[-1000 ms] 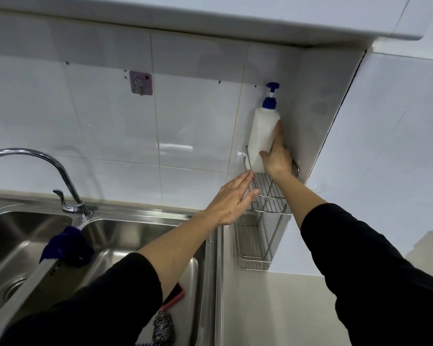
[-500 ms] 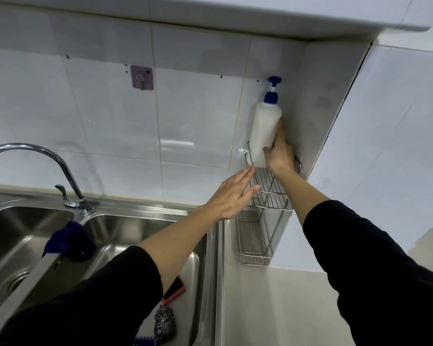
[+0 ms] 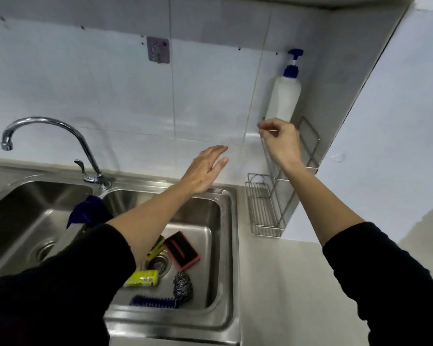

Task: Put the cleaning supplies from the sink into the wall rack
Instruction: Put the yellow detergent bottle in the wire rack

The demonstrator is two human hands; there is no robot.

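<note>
A white pump bottle with a blue top stands in the upper shelf of the wire wall rack in the corner. My right hand hovers just below the bottle, off it, fingers loosely curled and empty. My left hand is flat and empty above the right sink basin. In that basin lie a red-edged black sponge, a yellow sponge, a steel scourer on a blue ridged handle, and a yellow-green item partly under my forearm.
The rack's lower shelf holds nothing. A dark blue cloth hangs over the divider between the two basins, beneath the chrome tap. A purple stick-on hook is on the tiled wall. Pale countertop lies right of the sink.
My right hand let go of the pump bottle and dropped below it. My left hand left the rack and moved left over the sink. The view tilted down, showing the basin's contents.
</note>
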